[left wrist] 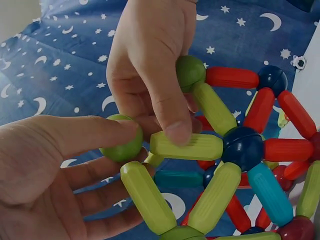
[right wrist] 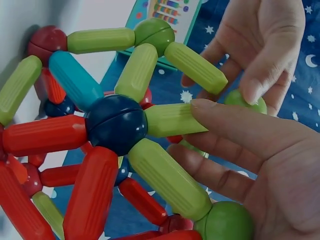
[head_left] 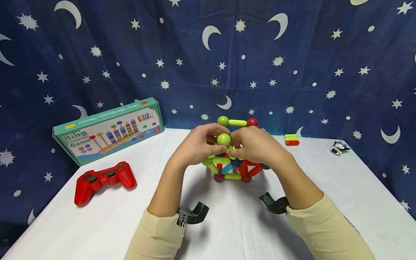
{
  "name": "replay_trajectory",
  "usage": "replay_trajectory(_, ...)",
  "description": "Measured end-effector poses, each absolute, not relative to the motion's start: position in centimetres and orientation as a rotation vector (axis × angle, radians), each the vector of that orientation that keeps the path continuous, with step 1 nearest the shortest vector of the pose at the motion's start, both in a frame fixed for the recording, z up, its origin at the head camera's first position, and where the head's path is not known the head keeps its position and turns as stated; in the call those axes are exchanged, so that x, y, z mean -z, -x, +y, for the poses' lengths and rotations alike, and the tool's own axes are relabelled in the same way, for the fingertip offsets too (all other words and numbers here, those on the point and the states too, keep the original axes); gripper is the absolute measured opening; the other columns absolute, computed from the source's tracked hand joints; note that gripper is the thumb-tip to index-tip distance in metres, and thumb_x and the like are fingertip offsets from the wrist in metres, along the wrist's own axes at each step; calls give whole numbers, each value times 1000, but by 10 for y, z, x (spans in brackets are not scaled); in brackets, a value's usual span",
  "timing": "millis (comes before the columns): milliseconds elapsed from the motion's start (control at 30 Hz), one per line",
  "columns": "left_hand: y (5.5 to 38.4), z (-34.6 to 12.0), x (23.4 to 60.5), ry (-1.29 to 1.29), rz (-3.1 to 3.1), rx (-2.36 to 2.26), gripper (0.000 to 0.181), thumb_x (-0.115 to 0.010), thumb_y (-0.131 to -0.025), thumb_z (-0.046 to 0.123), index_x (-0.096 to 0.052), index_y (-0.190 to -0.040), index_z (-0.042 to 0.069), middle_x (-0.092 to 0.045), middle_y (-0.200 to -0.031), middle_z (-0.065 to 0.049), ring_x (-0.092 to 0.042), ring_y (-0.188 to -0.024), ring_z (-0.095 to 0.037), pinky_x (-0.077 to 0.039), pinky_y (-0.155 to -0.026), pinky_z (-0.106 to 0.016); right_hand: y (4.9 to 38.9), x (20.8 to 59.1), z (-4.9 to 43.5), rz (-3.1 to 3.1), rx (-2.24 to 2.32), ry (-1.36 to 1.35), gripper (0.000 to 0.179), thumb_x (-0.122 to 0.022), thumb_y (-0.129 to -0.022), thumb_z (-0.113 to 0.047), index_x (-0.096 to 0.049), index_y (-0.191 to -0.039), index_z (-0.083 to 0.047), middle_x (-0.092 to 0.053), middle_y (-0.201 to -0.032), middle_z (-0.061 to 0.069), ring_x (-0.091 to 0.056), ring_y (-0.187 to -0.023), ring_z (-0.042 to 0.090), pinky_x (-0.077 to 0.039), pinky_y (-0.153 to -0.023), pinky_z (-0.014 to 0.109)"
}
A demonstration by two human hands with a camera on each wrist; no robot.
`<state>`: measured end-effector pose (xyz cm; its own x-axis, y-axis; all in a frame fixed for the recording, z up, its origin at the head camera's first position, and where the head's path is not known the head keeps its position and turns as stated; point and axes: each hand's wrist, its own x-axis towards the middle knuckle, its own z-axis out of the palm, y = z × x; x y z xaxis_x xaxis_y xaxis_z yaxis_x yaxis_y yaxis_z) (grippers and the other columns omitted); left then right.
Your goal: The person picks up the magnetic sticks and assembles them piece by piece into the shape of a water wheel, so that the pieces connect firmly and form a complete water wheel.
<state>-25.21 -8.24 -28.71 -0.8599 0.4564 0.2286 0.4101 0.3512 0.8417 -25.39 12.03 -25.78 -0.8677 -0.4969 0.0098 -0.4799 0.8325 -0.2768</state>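
A structure of magnetic rods and balls [head_left: 236, 162] stands on the table between both hands. My left hand [head_left: 203, 144] pinches a green ball [left wrist: 121, 140] between thumb and fingers, beside the rods' free ends. My right hand [head_left: 258, 142] holds a yellow-green rod [left wrist: 186, 146] with its thumb on top. That rod joins a dark blue ball [right wrist: 116, 125] at its other end. Another yellow-green rod [right wrist: 196, 68] points its bare end toward the held ball, apart from it. The structure's far side is partly hidden by the hands in the head view.
A red game controller [head_left: 105, 181] lies on the left of the white table [head_left: 130, 231], in front of a Ring Challenge Game box [head_left: 110, 131]. Back right are several loose rods [head_left: 291, 139] and a small black-and-white trinket [head_left: 339, 147]. A starry blue cloth hangs behind.
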Motion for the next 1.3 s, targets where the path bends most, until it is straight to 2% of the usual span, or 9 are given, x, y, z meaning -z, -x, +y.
replay_trajectory(200, 255, -79, 289, -813, 2573, -1496, 34, -79, -88, 8, -70, -120, 12, -71, -111, -6, -68, -100, -23, -57, -91, -36, 256, 259, 130, 2890, 540, 777, 11, -79, -89, -20, -79, -99, -14, -75, -85, -3, -64, -81, 19, -53, -72, 34)
replay_trajectory(433, 257, -86, 288, -807, 2585, -1439, 43, -76, -87, 1, -68, -127, 13, -73, -114, -8, -70, -101, -24, -58, -91, -39, 255, 259, 138, 2866, 674, 805, 19, -78, -91, -19, -80, -108, -14, -78, -100, -1, -68, -98, 22, -57, -88, 45)
replay_trajectory(567, 257, -90, 288, -822, 2579, -1435, 43, -73, -86, -3, -70, -126, 12, -75, -108, -8, -71, -96, -24, -58, -88, -38, 256, 257, 152, 2851, 834, 776, 21, -74, -95, -25, -79, -113, -15, -76, -104, -1, -65, -100, 23, -58, -85, 42)
replay_trajectory(767, 259, -89, 291, -804, 2566, -1455, 40, -73, -88, -2, -70, -126, 11, -75, -105, -8, -70, -94, -22, -58, -88, -37, 263, 260, 180, 2905, 1160, 665, 28, -67, -101, -33, -76, -113, -9, -73, -104, 9, -63, -97, 26, -55, -84, 38)
replay_trajectory(900, 259, -90, 293, -754, 2566, -1435, 42, -74, -88, 1, -70, -129, 11, -75, -105, -8, -70, -95, -21, -58, -90, -38, 264, 268, 190, 2900, 1279, 567, 33, -65, -101, -37, -74, -117, -10, -71, -107, 11, -64, -97, 27, -53, -86, 37)
replay_trajectory(1033, 258, -92, 293, -723, 2565, -1426, 43, -76, -88, 2, -69, -130, 11, -75, -105, -7, -71, -95, -20, -58, -92, -38, 265, 273, 190, 2909, 1302, 587, 33, -66, -101, -38, -75, -117, -11, -72, -109, 11, -64, -95, 25, -54, -84, 38)
replay_trajectory(1167, 258, -91, 293, -751, 2560, -1438, 42, -77, -89, 6, -70, -129, 13, -75, -105, -5, -71, -95, -20, -57, -91, -37, 269, 275, 196, 2945, 1419, 530, 34, -64, -102, -38, -74, -119, -9, -73, -107, 4, -65, -98, 16, -53, -89, 37)
replay_trajectory(1300, 259, -90, 294, -821, 2556, -1457, 38, -78, -91, 17, -70, -128, 14, -74, -105, -5, -70, -94, -20, -57, -88, -35, 281, 282, 216, 2948, 1592, 344, 41, -64, -102, -39, -70, -124, -5, -72, -100, -13, -67, -97, 4, -54, -91, 22)
